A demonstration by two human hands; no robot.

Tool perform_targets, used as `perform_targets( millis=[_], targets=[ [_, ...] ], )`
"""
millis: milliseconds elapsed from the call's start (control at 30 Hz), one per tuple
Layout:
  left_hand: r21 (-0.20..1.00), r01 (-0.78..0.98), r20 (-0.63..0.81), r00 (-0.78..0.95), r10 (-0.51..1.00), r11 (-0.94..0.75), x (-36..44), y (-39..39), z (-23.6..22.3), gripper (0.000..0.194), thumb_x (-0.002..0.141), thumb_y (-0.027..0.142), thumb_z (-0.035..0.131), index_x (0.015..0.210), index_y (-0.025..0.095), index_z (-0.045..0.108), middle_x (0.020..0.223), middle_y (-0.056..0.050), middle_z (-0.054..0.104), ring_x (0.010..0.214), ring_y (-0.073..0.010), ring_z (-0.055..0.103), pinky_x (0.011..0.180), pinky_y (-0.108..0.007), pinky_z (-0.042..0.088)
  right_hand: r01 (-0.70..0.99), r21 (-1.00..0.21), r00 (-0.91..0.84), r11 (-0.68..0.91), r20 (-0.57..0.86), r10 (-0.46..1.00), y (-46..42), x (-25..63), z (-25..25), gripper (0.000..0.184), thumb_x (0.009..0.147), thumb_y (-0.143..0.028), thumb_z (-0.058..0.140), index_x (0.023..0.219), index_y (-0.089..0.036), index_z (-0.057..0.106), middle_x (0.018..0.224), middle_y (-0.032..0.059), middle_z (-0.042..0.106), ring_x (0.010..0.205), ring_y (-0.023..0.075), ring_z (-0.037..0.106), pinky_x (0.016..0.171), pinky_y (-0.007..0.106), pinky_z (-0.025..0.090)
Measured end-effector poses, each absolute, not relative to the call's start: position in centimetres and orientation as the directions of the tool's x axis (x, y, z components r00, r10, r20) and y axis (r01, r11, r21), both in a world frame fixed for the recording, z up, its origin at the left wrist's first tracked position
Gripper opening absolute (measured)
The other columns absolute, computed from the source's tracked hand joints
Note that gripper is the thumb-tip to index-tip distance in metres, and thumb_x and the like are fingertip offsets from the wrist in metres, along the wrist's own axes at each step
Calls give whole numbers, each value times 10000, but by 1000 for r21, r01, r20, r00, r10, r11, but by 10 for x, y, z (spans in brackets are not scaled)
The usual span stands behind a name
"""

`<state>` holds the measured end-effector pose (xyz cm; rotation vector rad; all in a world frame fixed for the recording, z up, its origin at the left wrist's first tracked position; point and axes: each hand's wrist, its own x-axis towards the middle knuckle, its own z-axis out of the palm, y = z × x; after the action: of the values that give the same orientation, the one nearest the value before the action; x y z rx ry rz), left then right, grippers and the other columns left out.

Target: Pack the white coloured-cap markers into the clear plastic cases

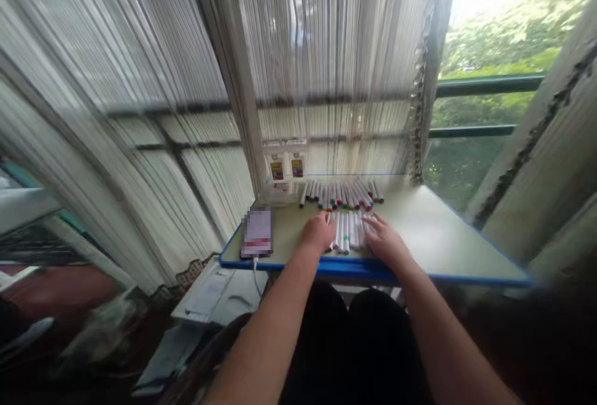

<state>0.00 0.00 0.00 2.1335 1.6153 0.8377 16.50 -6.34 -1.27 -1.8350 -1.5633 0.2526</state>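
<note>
Between my hands lies a row of white-barrelled markers (346,231), side by side and pointing toward me; one shows a green band. My left hand (319,231) is at the row's left end, its fingers curled in around a marker there. At the right end, my right hand (383,242) lies with fingers apart, its fingertips touching the outermost markers. Beyond them, a second, looser row of markers (339,195) with coloured ends stretches across the table; some of these sit at a slant.
The pale table (448,237) has a blue edge. A phone (257,231) with a white cable (256,277) lies at its left corner. Behind it stands clear plastic packaging (280,192). Curtains (336,50) hang along the far side, and papers (205,293) lie lower left.
</note>
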Motion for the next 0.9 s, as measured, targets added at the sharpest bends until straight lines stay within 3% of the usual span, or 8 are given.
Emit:
perform_targets(
  millis=[233,433,667,900],
  targets=[
    [610,729,250,195,948,-311,4,3,1,267,858,299,470,1012,170,647,1024,-123,695,969,-236,631,833,-293,449,766,-639,221,67,361,906,-71,180,-19,478,811,-375,489,1251,-205,568,1439,111,400,1274,268,447,1047,383,372],
    [643,693,273,191,943,-326,3,9,-3,271,868,316,465,976,154,653,1005,-133,694,968,-237,627,839,-304,443,804,-592,218,55,378,900,-69,178,-20,480,791,-334,493,1231,-163,580,1395,130,454,1272,266,447,1066,413,352],
    [606,725,258,210,943,-327,4,7,1,297,875,343,460,1018,160,645,1011,-134,692,963,-248,626,837,-311,446,684,-729,358,4,340,870,-66,183,-21,443,810,-275,398,1184,-152,601,1285,110,567,1222,232,498,1058,381,357],
    [633,697,272,209,940,-338,2,6,4,319,900,340,413,989,175,671,1005,-122,699,972,-245,627,847,-317,448,676,-737,363,20,356,861,-68,182,-21,435,784,-301,411,1135,-163,626,1291,106,559,1195,240,511,1044,387,360]
  ],
)
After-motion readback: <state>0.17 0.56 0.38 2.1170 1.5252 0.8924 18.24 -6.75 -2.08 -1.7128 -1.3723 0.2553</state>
